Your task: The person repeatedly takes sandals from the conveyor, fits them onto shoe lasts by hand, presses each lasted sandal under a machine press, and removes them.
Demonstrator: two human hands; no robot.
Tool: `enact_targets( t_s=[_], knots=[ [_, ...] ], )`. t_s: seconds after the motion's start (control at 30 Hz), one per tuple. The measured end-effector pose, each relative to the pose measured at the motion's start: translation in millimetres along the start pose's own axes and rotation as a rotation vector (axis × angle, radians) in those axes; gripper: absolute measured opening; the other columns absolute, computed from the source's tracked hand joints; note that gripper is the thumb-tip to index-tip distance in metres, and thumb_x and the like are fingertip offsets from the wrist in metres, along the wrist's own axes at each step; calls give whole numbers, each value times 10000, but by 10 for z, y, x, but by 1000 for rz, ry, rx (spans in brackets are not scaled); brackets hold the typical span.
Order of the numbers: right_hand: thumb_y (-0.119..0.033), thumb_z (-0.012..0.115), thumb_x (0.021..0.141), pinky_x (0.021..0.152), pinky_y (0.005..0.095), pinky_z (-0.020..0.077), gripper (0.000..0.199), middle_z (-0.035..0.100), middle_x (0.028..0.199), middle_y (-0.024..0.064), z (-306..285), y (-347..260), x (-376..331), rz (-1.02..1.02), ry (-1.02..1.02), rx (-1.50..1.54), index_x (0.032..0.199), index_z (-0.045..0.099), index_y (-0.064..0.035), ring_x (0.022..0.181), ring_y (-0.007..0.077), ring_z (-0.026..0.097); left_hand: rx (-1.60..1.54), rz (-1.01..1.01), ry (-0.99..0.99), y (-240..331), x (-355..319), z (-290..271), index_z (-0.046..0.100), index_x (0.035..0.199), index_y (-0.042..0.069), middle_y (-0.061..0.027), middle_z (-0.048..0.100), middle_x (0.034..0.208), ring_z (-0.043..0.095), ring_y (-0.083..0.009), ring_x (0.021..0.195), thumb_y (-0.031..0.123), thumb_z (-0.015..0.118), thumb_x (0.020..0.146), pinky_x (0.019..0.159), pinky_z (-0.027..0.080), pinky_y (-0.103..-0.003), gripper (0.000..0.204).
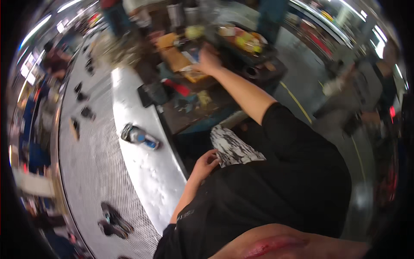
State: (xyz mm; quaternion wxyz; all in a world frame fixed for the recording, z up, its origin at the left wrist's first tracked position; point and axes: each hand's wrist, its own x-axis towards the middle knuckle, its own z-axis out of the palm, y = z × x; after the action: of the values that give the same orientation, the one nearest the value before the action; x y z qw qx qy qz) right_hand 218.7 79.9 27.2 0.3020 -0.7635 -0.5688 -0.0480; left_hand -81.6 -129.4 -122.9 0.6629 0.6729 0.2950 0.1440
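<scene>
Orange-brown box [173,59] on dark desk [185,120], set back from near edge. Right hand [209,60] at its right side; blur hides grip, cannot tell. Left hand [205,165] released, loosely curled by patterned cloth [235,147]. Hasty sweep could snag box, tipping it.

Head view downward, apparently tilted.

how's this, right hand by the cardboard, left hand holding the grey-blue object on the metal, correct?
Wrong about the left hand: the head view shows it beside the black-and-white patterned cloth, apart from the grey-blue object on the metal.
</scene>
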Motion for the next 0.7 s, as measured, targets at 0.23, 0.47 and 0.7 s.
enact_targets(
  t_s=[0.23,0.47,0.7],
  knots=[
    [-393,801,658,896,437,483,789,619,1096,248,87,-55,94,-105,329,355,1215,450,40,1041,392,609,137,-54,14,91,-81,-73,533,1323,55,-59,634,1001,602,-130,929,89,665,885,868,471,-268,459],
    [-306,786,649,890,452,492,625,639,1025,241,-202,-136,144,-132,145,267,1103,525,34,1004,386,618,33,128,303,375,-204,84,586,1240,25,-72,643,1003,618,-135,911,-9,641,870,840,490,-257,375],
    [-308,796,640,867,446,510,661,634,1042,243,-279,-71,129,-109,61,209,1118,496,37,991,379,628,694,372,1289,571,-1419,-1333,564,1247,-10,-161,597,1216,593,-250,1075,48,587,895,865,492,-363,358]
  ],
)
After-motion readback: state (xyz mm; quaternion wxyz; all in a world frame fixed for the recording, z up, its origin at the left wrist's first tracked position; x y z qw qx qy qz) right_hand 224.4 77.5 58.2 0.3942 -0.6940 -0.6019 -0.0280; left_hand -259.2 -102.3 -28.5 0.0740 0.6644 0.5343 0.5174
